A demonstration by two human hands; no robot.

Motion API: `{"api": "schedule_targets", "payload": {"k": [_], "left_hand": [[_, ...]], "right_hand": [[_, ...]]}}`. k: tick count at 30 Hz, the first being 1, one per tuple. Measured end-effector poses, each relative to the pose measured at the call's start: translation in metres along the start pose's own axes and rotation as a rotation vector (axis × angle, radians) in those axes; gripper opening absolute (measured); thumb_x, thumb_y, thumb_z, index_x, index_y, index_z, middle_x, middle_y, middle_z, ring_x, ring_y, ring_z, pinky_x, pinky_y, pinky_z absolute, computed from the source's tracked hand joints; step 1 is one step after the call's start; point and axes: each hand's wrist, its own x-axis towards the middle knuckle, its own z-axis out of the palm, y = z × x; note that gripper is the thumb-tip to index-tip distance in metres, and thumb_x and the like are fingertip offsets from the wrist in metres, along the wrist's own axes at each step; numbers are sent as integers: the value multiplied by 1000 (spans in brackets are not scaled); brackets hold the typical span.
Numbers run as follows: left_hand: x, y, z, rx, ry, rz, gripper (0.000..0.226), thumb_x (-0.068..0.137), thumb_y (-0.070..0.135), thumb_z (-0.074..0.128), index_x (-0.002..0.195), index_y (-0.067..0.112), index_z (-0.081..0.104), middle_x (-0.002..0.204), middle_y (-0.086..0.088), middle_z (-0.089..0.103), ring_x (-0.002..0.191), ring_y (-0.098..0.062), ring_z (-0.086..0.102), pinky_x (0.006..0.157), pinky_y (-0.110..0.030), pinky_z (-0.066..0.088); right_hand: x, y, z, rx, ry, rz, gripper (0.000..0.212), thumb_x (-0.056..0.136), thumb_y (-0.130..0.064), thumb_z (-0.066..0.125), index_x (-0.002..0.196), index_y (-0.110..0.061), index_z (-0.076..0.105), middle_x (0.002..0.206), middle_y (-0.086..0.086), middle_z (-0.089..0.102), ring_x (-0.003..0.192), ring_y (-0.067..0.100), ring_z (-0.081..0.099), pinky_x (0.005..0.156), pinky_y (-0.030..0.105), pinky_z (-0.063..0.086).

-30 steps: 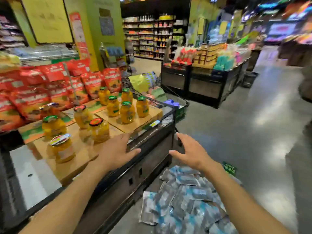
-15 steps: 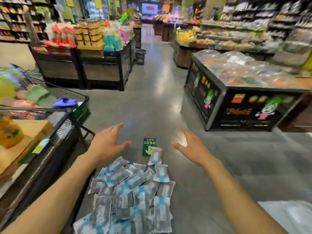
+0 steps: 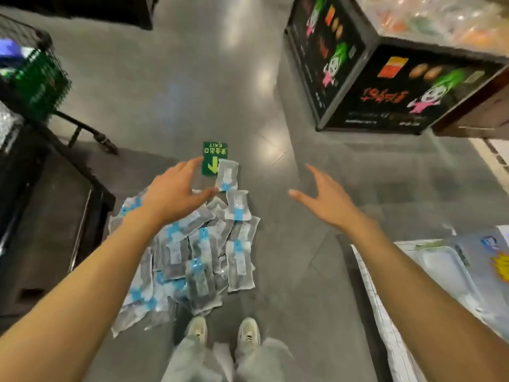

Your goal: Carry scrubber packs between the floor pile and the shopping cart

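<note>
A pile of grey and clear sealed packets with blue labels (image 3: 198, 255) lies on the grey floor in front of my feet. My left hand (image 3: 176, 194) hovers above the far end of the pile, fingers spread and straight, holding nothing. My right hand (image 3: 327, 199) is stretched out over bare floor to the right of the pile, fingers also spread, empty. One packet (image 3: 227, 175) lies apart at the far tip, partly over a green exit sticker (image 3: 210, 157) on the floor.
A black display stand (image 3: 41, 216) and a shopping cart with a green basket (image 3: 38, 81) are on the left. A black printed bin (image 3: 385, 86) of bagged goods stands at the upper right. A freezer chest edge (image 3: 429, 271) is at the right. My shoes (image 3: 223, 330) are below.
My view has swung right, away from the jar display, and tilted down to the floor. Both hands stay spread and empty, now over the packet pile.
</note>
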Motion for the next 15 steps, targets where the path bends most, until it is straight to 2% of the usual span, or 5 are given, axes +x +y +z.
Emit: {"api": "schedule_targets", "payload": {"k": [5, 7, 9, 11, 15], "left_hand": [[30, -45, 115, -29, -35, -69, 90, 90, 70, 56, 158, 16, 33, 154, -14, 49, 138, -36, 50, 109, -54, 45], [39, -71, 180, -36, -42, -75, 98, 83, 82, 49, 156, 17, 35, 150, -14, 52, 136, -36, 52, 107, -56, 46], [45, -104, 254, -49, -58, -78, 100, 78, 84, 43, 154, 18, 36, 149, -15, 53, 134, -36, 53, 106, -56, 47], [47, -137, 331, -74, -74, -72, 95, 81, 79, 48, 153, 18, 37, 149, -14, 53, 136, -35, 53, 108, -53, 46], [47, -211, 483, -148, -115, -138, 80, 92, 55, 68, 154, 15, 39, 152, -12, 52, 137, -30, 52, 111, -43, 42]], "right_hand": [[73, 63, 102, -1, -75, -9, 86, 94, -56, 63, 161, -17, 24, 167, 5, 30, 152, 24, 29, 122, 36, 25], [98, 96, 164, 10, -57, -17, 87, 94, -56, 64, 161, -17, 25, 167, 5, 30, 152, 24, 30, 124, 40, 25], [117, 132, 239, 23, -70, -21, 86, 94, -56, 64, 161, -17, 26, 167, 4, 30, 153, 22, 29, 125, 38, 23], [130, 173, 320, 16, -96, -28, 87, 93, -58, 63, 160, -17, 27, 166, 4, 31, 153, 21, 29, 122, 35, 23], [150, 257, 477, -71, -101, -37, 87, 92, -64, 60, 161, -23, 25, 163, 8, 35, 150, 29, 33, 121, 49, 29]]}}
